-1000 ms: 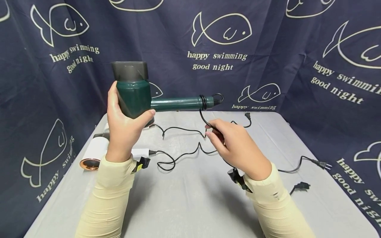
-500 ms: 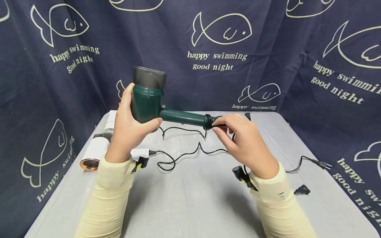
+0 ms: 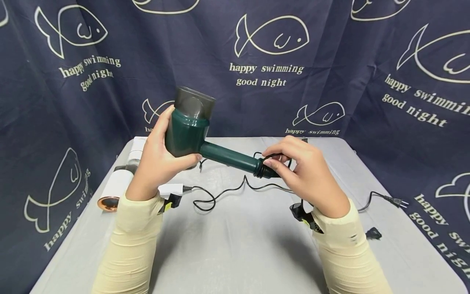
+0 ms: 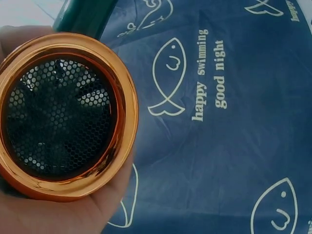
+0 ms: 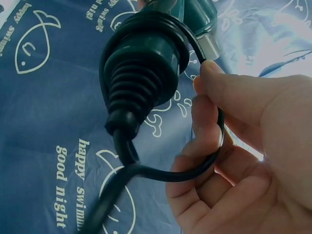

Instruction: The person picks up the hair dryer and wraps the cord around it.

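My left hand grips the body of a dark green hair dryer, holding it above the table with its grey nozzle tilted up. In the left wrist view the dryer's copper-rimmed mesh intake faces the camera. The handle slopes down to the right. Several turns of black cord are wound around its end, above the ribbed strain relief. With thumb and fingers, my right hand pinches a loop of that cord beside the handle end.
A white hair dryer with a copper rim lies at the table's left, another white one behind it. A black cord runs across the grey table. Plugs lie at the right. A fish-print curtain surrounds the table.
The hair dryer has moved right and lower, and its handle has tipped from level to sloping down rightward. My right hand has come up to the handle end with the cord.
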The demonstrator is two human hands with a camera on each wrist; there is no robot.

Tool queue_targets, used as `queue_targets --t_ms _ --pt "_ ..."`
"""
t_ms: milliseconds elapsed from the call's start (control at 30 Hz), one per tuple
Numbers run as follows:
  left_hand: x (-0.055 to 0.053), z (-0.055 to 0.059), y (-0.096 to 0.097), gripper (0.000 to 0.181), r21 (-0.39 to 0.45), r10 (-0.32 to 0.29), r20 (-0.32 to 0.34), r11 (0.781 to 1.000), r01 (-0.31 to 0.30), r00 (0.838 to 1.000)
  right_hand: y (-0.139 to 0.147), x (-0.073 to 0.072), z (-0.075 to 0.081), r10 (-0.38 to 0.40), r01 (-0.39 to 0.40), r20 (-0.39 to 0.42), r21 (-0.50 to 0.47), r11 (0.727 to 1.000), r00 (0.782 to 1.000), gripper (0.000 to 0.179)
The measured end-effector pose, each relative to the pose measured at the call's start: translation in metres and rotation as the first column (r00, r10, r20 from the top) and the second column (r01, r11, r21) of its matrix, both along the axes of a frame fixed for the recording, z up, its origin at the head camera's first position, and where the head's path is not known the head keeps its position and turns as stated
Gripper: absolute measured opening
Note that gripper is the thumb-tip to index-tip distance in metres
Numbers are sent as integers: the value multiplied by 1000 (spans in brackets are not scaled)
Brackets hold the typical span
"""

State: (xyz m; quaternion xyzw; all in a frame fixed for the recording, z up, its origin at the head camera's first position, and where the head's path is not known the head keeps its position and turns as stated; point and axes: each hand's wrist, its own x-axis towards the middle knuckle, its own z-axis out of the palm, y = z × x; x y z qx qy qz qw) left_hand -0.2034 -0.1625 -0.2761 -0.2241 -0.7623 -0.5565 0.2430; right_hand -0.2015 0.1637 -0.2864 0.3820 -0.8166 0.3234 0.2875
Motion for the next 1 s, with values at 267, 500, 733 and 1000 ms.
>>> queue_targets --t_ms 267,500,733,1000 --pt "5 5 -4 104 33 -101 -43 994 102 994 2 0 1 48 -46 54 -34 998 997 23" --pt "6 5 -6 104 44 -130 -53 990 132 990 5 0 3 102 -98 82 -46 994 991 28" --pt "-5 -5 -13 104 82 -178 -49 980 181 983 6 -2 3 137 -131 117 -58 990 984 29" --pt "-13 -13 -17 102 98 -194 -11 976 194 981 9 -10 -1 197 -188 152 -73 979 968 29"
